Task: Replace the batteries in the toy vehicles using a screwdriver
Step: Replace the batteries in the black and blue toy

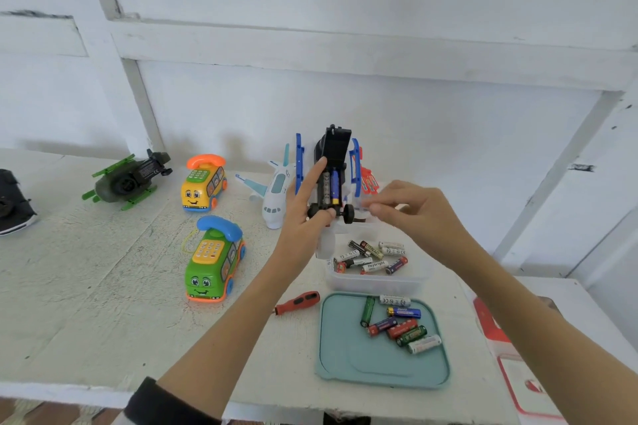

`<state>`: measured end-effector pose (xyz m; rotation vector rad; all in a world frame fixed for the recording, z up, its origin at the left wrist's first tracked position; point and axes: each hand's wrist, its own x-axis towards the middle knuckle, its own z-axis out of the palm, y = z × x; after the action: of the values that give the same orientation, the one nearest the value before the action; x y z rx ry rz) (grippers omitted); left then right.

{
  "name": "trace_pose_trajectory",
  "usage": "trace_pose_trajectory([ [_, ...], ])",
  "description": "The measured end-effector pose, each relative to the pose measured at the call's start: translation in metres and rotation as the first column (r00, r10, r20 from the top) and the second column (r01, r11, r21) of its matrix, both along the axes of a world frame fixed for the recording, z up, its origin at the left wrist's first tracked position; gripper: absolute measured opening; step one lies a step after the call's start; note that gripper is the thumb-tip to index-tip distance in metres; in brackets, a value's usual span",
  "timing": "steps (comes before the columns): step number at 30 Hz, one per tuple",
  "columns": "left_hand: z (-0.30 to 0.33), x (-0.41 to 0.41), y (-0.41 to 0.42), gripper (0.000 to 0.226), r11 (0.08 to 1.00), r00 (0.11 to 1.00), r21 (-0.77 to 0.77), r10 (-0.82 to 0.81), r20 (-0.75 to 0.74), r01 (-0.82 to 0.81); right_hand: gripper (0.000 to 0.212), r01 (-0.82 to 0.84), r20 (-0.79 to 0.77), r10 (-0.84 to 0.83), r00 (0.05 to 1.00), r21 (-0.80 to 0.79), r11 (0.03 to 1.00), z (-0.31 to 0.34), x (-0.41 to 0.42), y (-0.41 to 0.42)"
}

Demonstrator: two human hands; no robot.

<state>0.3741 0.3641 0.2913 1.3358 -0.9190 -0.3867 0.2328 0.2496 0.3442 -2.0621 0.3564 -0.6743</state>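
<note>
My left hand (303,214) grips the black-bellied toy helicopter with blue plastic skids (331,176) from its left side, forefinger laid straight up the flank of the open battery bay and thumb curled under by the small black wheels, so the toy is lifted off the white painted wooden table (86,269) and stands above the clear plastic tub of loose batteries (374,266). My right hand (417,214) hangs just right of the wheels with its fingertips drawn together; the blur there keeps me from telling whether they pinch a battery or nothing at all. The toy's long axis runs near vertical and away from me, wheel end down toward my hands, far end up toward the wall, belly turned to my face, and the hinged black cover is thrown back at the top. One blue and gold battery (334,187) sits in the right-hand slot, lying along that same axis; the slot beside it looks empty, though it is dark. To do this step well I judge I should keep the left grip firm and the bay facing me, bring the next cell in parallel to the slot, check its polarity against its neighbour, seat the spring end first and press the other end down flat. The red-handled screwdriver (297,302) lies on the table just left of the pale teal square plastic lid (345,355) that carries more batteries, within reach for closing the cover afterwards.
</note>
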Motion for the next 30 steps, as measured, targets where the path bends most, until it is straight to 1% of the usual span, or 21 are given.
trace_pose_trajectory([
  [2, 0.001, 0.000, 0.000, 0.073, 1.000, 1.000, -0.001, -0.001, -0.012, 0.001, 0.011, -0.036, -0.128, 0.033, 0.991, -0.020, 0.999, -0.011, -0.018, -0.002],
  [4, 0.001, -0.002, -0.002, 0.072, 1.000, 1.000, -0.005, -0.009, -0.019, 0.008, 0.012, -0.105, -0.304, 0.092, 0.948, -0.026, 0.994, -0.027, -0.034, -0.004],
  [5, 0.000, -0.002, -0.003, 0.072, 1.000, 1.000, -0.004, -0.013, -0.015, 0.013, 0.012, -0.145, -0.401, 0.106, 0.910, -0.068, 0.987, -0.038, -0.041, -0.005],
  [7, -0.002, -0.006, -0.005, 0.071, 1.000, 1.000, 0.008, -0.019, -0.002, 0.019, 0.012, -0.231, -0.568, 0.056, 0.821, -0.240, 0.943, -0.061, -0.050, -0.006],
  [8, -0.003, -0.008, -0.006, 0.071, 1.000, 1.000, 0.012, -0.026, -0.003, 0.026, 0.015, -0.262, -0.618, 0.012, 0.786, -0.317, 0.912, -0.071, -0.052, -0.005],
  [9, -0.004, -0.010, -0.007, 0.071, 0.999, 0.999, 0.013, -0.035, -0.003, 0.035, 0.019, -0.270, -0.646, -0.025, 0.763, -0.354, 0.896, -0.079, -0.054, -0.003],
  [11, -0.005, -0.013, -0.008, 0.071, 0.999, 0.999, 0.013, -0.048, -0.003, 0.048, 0.026, -0.249, -0.668, -0.070, 0.741, -0.370, 0.895, -0.089, -0.056, 0.002],
  [14, -0.004, -0.017, -0.010, 0.073, 0.998, 0.998, 0.026, -0.056, -0.002, 0.056, 0.032, -0.243, -0.669, -0.110, 0.735, -0.412, 0.878, -0.098, -0.053, 0.011],
  [17, -0.002, -0.019, -0.010, 0.074, 0.999, 0.999, 0.022, -0.049, -0.003, 0.049, 0.030, -0.239, -0.651, -0.127, 0.748, -0.444, 0.864, -0.105, -0.049, 0.017],
  [20, -0.001, -0.021, -0.009, 0.074, 0.998, 0.999, 0.019, -0.052, -0.013, 0.052, 0.021, -0.226, -0.580, -0.109, 0.808, -0.475, 0.851, -0.112, -0.047, 0.020],
  [22, 0.000, -0.022, -0.008, 0.074, 0.999, 0.999, 0.013, -0.051, -0.011, 0.052, 0.017, -0.217, -0.532, -0.072, 0.844, -0.462, 0.860, -0.116, -0.046, 0.019],
  [25, -0.001, -0.019, -0.006, 0.073, 0.999, 0.999, 0.007, -0.045, -0.011, 0.045, 0.014, -0.164, -0.451, -0.009, 0.893, -0.343, 0.925, -0.112, -0.044, 0.019],
  [26, -0.001, -0.018, -0.006, 0.071, 0.999, 0.999, 0.003, -0.045, -0.008, 0.045, 0.012, -0.112, -0.403, -0.008, 0.915, -0.274, 0.955, -0.106, -0.043, 0.019],
  [28, -0.001, -0.016, -0.005, 0.070, 0.999, 0.999, 0.002, -0.038, -0.009, 0.038, 0.005, 0.006, -0.306, -0.032, 0.952, -0.084, 0.996, -0.088, -0.042, 0.022],
  [30, 0.000, -0.015, -0.004, 0.070, 0.999, 0.999, -0.007, -0.035, -0.029, 0.035, 0.004, 0.054, -0.209, -0.034, 0.977, 0.090, 0.995, -0.066, -0.038, 0.023],
])
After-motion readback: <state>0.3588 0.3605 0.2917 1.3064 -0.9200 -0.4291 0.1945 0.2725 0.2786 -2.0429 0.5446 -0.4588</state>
